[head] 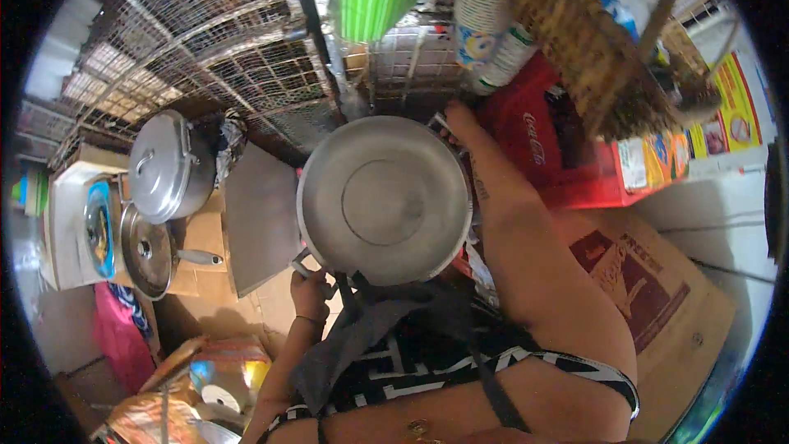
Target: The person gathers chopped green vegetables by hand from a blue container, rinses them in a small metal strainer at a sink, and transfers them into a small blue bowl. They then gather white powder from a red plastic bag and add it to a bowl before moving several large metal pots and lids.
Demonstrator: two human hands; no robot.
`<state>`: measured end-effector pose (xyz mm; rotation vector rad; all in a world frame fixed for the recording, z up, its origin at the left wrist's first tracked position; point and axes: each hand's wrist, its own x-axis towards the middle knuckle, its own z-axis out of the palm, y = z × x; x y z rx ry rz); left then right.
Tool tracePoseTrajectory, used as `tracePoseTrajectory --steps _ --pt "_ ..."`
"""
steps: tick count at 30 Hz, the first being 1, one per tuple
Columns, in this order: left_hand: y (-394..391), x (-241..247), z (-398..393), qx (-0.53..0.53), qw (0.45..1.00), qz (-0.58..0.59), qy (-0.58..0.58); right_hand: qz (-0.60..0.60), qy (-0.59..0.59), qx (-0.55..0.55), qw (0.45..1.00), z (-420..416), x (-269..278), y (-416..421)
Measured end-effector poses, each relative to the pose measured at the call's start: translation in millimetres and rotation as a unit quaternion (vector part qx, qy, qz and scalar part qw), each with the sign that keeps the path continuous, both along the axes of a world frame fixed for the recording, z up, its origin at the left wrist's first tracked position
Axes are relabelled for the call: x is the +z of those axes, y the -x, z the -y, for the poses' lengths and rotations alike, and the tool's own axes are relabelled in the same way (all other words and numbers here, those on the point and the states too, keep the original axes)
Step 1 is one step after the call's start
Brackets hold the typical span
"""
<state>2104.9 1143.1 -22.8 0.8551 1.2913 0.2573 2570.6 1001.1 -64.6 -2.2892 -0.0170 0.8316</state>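
Note:
A wide, round metal pan (385, 200) with two side handles is held level in front of my body, its inside facing up. Nothing lies in it; a ring is marked on its bottom. My left hand (310, 296) is closed around the near-left handle. At the far-right handle, my right hand (459, 122) grips with the arm stretched forward, the fingers partly hidden. Dark apron cloth (394, 314) on my front comes right up to the pan's near rim.
On the left are a lidded aluminium pot (161, 166) and a frying pan lid (147, 251) or shallow pan. Ahead is a wire-mesh wall (253, 43). Stacked paper cups (484, 6) and a worn broom head (585, 43) hang above a red Coca-Cola crate (518, 129) standing on a cardboard box (653, 283).

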Motion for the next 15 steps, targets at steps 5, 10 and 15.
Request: tracePoseTrajectory --steps 5,10,15 --pt "-10 -7 20 0.002 0.999 0.03 0.017 -0.044 -0.035 -0.035 0.998 18 -42 -50" --pt "-19 2 31 -0.083 0.996 -0.028 -0.023 -0.034 0.025 0.089 0.995 8 -59 -79" --pt "-33 25 40 -0.078 0.995 -0.069 -0.005 0.132 -0.001 0.12 0.984 -15 -41 -56"
